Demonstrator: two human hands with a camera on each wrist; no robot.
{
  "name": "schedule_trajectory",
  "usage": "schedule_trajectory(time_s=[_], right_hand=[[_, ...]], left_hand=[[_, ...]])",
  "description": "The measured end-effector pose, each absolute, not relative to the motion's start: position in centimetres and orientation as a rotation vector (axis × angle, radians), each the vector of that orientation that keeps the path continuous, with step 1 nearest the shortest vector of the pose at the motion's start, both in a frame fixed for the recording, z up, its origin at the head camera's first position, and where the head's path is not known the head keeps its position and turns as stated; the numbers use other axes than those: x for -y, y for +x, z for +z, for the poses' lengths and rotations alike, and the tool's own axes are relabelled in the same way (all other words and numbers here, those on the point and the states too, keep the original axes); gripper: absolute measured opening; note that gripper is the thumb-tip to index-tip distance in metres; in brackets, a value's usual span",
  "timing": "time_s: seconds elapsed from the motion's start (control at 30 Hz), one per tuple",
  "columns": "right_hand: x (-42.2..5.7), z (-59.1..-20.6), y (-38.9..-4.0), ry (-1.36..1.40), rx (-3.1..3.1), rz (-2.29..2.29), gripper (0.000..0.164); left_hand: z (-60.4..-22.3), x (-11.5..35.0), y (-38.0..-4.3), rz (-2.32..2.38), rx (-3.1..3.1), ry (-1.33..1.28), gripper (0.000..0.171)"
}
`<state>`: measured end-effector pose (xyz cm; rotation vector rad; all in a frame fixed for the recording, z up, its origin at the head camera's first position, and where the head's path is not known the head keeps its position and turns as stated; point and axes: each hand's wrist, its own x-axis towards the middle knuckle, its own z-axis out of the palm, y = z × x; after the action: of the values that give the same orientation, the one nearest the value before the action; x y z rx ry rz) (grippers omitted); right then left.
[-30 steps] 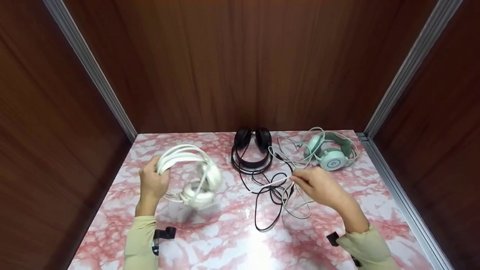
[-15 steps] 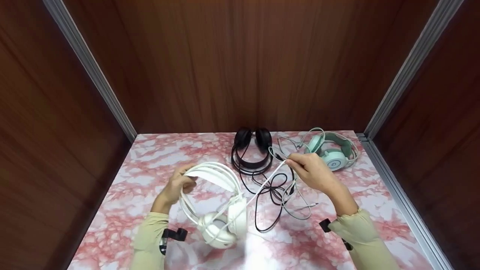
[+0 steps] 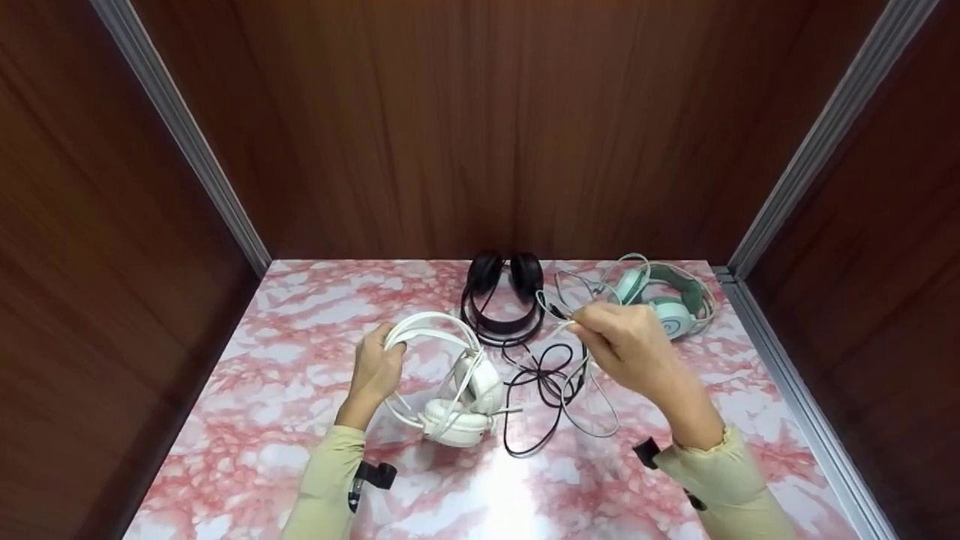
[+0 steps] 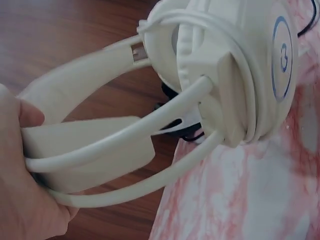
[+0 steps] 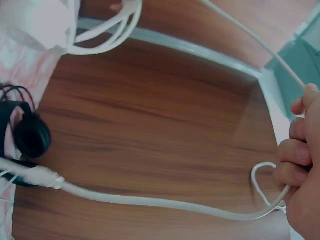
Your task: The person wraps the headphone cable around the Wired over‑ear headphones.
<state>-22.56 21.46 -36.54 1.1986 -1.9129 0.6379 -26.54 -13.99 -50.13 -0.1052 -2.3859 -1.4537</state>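
My left hand (image 3: 379, 364) grips the headband of the white headphones (image 3: 457, 427), which are held up over the left-middle of the table. In the left wrist view, white cable loops (image 4: 250, 75) lie round an earcup, beside a blue ring logo. My right hand (image 3: 630, 349) is curled round a white cable (image 5: 150, 201), right of the headphones. In the right wrist view, one strand rises from the fist to the upper left. Another runs left to a thicker sleeved part (image 5: 42, 177), whose end is not clear.
Black headphones (image 3: 504, 326) lie at the back middle, their black cord (image 3: 517, 446) tangled in front. Mint-green headphones (image 3: 671, 319) sit at the back right, partly behind the right hand, with a pale cord (image 3: 611, 431). Wood panels (image 3: 480, 135) enclose the pink-marbled table (image 3: 300, 457).
My left hand has carried the white headphones rightward to mid-table and turned them. The right hand has risen slightly away from me, and the cable stretched between the hands no longer shows as a straight line.
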Motion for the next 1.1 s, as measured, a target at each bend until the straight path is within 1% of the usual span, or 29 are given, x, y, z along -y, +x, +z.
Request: schedule_trajectory(time_s=[0.1, 0.2, 0.27, 0.37, 0.43, 0.53, 0.6, 0.73, 0.8, 0.97, 1.0, 1.1], right_hand=[[-21.6, -36.9, -23.2, 1.145, 1.913, 0.633, 0.035], [-22.5, -37.4, -24.9, 1.066, 1.982, 0.637, 0.033], [-23.2, -38.3, -26.1, 1.017, 2.035, 0.653, 0.026], [-24.2, -40.1, -27.5, 0.971, 2.108, 0.667, 0.017], [-24.6, -41.2, -28.2, 0.948, 2.143, 0.672, 0.017], [-24.8, -42.5, -29.0, 0.915, 2.187, 0.707, 0.02], [-24.8, -43.2, -29.4, 0.894, 2.206, 0.745, 0.021], [-24.7, -44.5, -30.1, 0.859, 2.255, 0.823, 0.02], [-24.5, -45.2, -30.3, 0.843, 2.305, 0.856, 0.02], [-23.3, -47.4, -30.5, 0.788, 2.458, 0.965, 0.021], [-22.9, -47.9, -30.4, 0.773, 2.479, 0.991, 0.021], [-21.9, -49.4, -30.0, 0.739, 2.506, 1.068, 0.023]], left_hand=[[-50.1, 14.2, -26.0, -1.46, 2.405, -0.149, 0.017], [-49.9, 14.6, -26.1, -1.663, 2.326, -0.297, 0.018], [-50.3, 15.1, -26.1, -1.908, 2.213, -0.423, 0.019], [-51.5, 15.8, -25.8, -2.39, 1.945, -0.632, 0.024], [-52.3, 16.1, -25.7, -2.705, 1.711, -0.754, 0.029], [-53.3, 16.1, -25.5, -3.079, 1.335, -0.855, 0.034], [-53.8, 15.9, -25.2, -3.241, 1.131, -0.86, 0.036], [-54.6, 14.6, -25.0, -3.463, 0.798, -0.774, 0.03], [-54.9, 13.8, -25.0, -3.545, 0.631, -0.725, 0.029], [-55.5, 11.9, -24.9, -3.64, 0.309, -0.682, 0.027], [-57.1, 11.7, -25.6, -3.652, 0.251, -0.691, 0.026], [-58.1, 10.4, -25.8, -3.66, 0.089, -0.735, 0.022]])
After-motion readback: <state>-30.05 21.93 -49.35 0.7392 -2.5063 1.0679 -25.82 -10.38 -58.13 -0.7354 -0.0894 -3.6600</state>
